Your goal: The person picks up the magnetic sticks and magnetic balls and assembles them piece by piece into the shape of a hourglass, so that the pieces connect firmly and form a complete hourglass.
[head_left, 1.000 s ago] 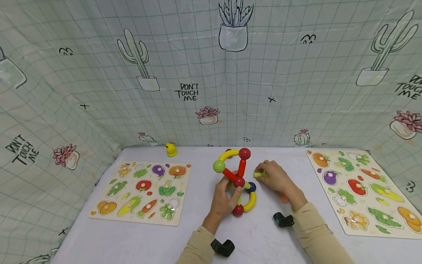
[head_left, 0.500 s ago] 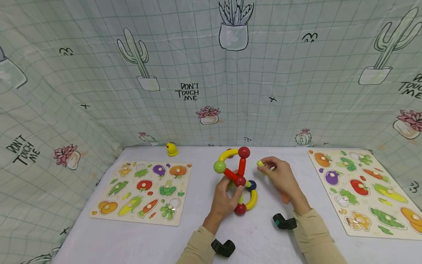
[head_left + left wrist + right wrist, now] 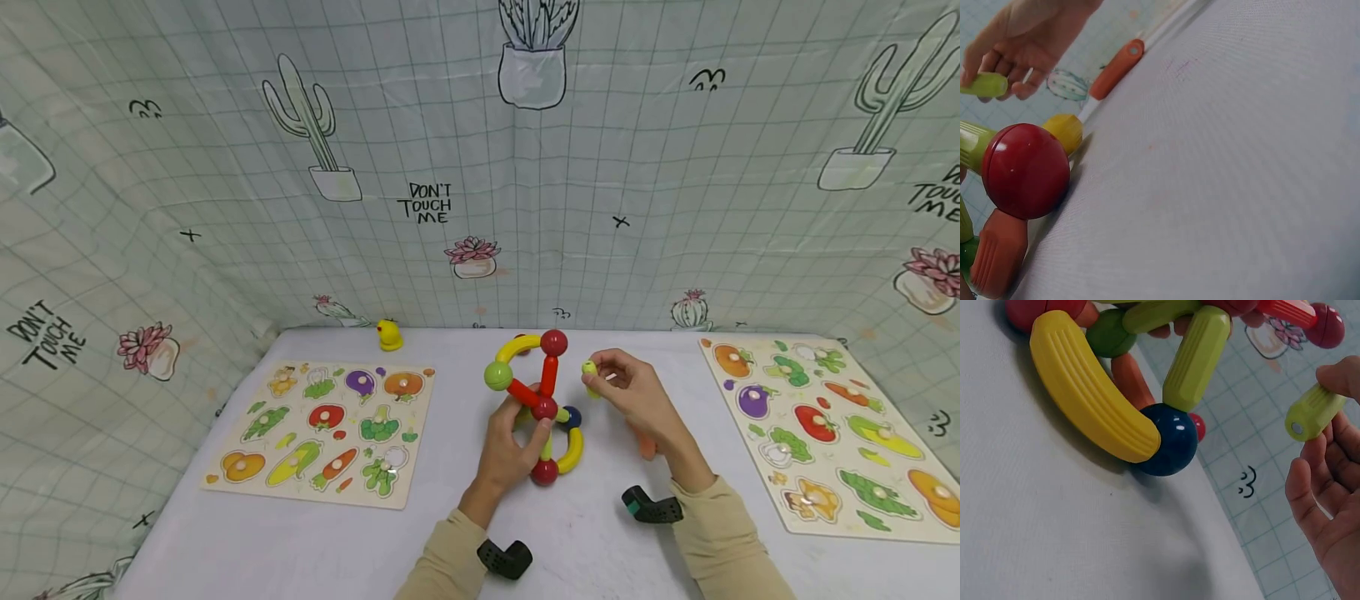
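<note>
In the head view a ball-and-rod structure of magnetic building toys stands mid-table, with a red ball [image 3: 545, 407] near its centre. My left hand [image 3: 506, 450] grips it there, thumb in front and fingers mostly hidden behind. A curved yellow rod [image 3: 1088, 387] joins a blue ball [image 3: 1171, 440] at the structure's lower right. Right of the structure and apart from it, my right hand [image 3: 637, 396] pinches a short light green magnetic rod [image 3: 1313, 412] between thumb and fingers. The rod's round metal end shows in the right wrist view.
An orange rod [image 3: 646, 442] lies on the table under the right forearm. Vegetable puzzle boards lie on the left [image 3: 318, 433] and right [image 3: 832, 437]. A yellow toy duck [image 3: 389, 335] sits at the back edge. Black devices are at the left wrist [image 3: 506, 559] and right wrist [image 3: 651, 506].
My right hand has raised the green rod and turned it from nearly level to more upright. My left hand keeps its hold on the structure, almost unmoved.
</note>
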`<control>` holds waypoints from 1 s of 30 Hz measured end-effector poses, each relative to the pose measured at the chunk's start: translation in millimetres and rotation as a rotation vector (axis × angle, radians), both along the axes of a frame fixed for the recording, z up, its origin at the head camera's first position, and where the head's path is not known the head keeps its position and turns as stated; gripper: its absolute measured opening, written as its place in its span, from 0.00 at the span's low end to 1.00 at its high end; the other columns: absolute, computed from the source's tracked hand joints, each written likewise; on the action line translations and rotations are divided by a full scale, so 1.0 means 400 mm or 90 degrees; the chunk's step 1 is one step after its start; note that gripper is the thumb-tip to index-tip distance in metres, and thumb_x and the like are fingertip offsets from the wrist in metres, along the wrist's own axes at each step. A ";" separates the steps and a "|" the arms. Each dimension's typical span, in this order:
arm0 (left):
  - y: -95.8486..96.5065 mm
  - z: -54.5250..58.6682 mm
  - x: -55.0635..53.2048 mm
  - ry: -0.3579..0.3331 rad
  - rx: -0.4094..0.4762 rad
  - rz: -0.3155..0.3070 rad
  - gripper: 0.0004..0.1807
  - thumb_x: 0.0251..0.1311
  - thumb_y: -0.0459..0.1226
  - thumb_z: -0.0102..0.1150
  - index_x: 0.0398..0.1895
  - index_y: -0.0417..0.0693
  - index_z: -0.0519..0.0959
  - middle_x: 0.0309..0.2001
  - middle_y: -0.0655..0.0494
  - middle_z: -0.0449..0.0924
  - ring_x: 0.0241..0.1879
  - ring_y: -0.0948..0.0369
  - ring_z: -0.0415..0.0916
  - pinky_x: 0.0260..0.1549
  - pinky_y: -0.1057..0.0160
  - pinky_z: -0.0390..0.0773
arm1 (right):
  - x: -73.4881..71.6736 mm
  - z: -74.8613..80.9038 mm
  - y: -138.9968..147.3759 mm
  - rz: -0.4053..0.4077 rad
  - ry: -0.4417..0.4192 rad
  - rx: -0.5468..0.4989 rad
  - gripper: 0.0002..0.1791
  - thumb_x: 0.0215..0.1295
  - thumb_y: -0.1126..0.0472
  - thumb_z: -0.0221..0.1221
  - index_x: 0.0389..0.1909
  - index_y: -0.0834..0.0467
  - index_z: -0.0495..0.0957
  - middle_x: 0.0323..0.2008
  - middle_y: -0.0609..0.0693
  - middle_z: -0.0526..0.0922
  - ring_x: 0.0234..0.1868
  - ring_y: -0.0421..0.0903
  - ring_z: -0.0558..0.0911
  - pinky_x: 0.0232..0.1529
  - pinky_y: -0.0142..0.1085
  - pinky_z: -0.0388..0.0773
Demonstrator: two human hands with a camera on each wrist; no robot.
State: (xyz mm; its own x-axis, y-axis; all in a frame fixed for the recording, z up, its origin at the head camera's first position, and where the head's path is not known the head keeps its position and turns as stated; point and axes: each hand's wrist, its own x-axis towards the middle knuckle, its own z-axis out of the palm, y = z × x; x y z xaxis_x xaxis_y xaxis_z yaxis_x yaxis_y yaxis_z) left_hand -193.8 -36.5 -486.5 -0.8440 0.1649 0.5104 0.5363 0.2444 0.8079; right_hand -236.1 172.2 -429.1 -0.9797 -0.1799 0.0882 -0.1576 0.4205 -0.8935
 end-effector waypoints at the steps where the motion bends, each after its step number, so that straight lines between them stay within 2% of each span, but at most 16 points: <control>1: 0.000 0.000 0.000 0.000 0.002 0.000 0.26 0.59 0.33 0.57 0.63 0.45 0.68 0.54 0.52 0.77 0.54 0.56 0.74 0.58 0.56 0.72 | 0.002 0.004 -0.002 0.006 0.000 -0.006 0.21 0.61 0.47 0.61 0.47 0.57 0.73 0.39 0.53 0.77 0.36 0.46 0.78 0.39 0.30 0.73; 8: 0.001 0.003 0.000 -0.005 0.004 0.002 0.26 0.59 0.33 0.57 0.62 0.44 0.68 0.54 0.52 0.77 0.53 0.56 0.74 0.57 0.57 0.73 | 0.019 0.026 -0.012 0.047 0.030 -0.065 0.19 0.61 0.53 0.62 0.47 0.59 0.73 0.40 0.54 0.78 0.41 0.43 0.79 0.47 0.24 0.75; 17: -0.001 0.003 -0.001 0.003 -0.017 0.011 0.25 0.60 0.36 0.55 0.62 0.48 0.68 0.54 0.54 0.77 0.54 0.60 0.75 0.57 0.59 0.73 | 0.031 0.039 -0.027 0.132 0.112 -0.105 0.14 0.60 0.66 0.61 0.45 0.61 0.71 0.38 0.49 0.76 0.41 0.40 0.79 0.48 0.26 0.77; 21: -0.002 0.000 -0.003 0.008 -0.015 0.009 0.24 0.61 0.36 0.55 0.62 0.48 0.68 0.54 0.54 0.77 0.54 0.59 0.75 0.57 0.58 0.73 | 0.034 0.041 -0.036 0.162 0.132 -0.104 0.14 0.59 0.68 0.61 0.45 0.62 0.71 0.40 0.49 0.75 0.42 0.40 0.79 0.50 0.27 0.76; 30: -0.002 0.004 -0.001 0.006 -0.019 0.009 0.25 0.60 0.35 0.55 0.62 0.47 0.68 0.55 0.54 0.76 0.54 0.59 0.74 0.58 0.58 0.72 | 0.043 0.044 -0.054 0.181 0.144 -0.100 0.14 0.59 0.69 0.62 0.45 0.62 0.70 0.40 0.50 0.74 0.43 0.40 0.79 0.51 0.28 0.76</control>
State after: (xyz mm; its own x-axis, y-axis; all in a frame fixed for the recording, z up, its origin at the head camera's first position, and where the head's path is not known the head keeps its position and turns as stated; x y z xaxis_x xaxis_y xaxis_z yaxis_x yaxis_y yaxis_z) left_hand -194.4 -37.4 -485.0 -0.8415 0.1685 0.5133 0.5402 0.2764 0.7949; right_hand -218.8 150.6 -411.3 -0.8458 -0.4077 0.3440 -0.4478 0.1922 -0.8732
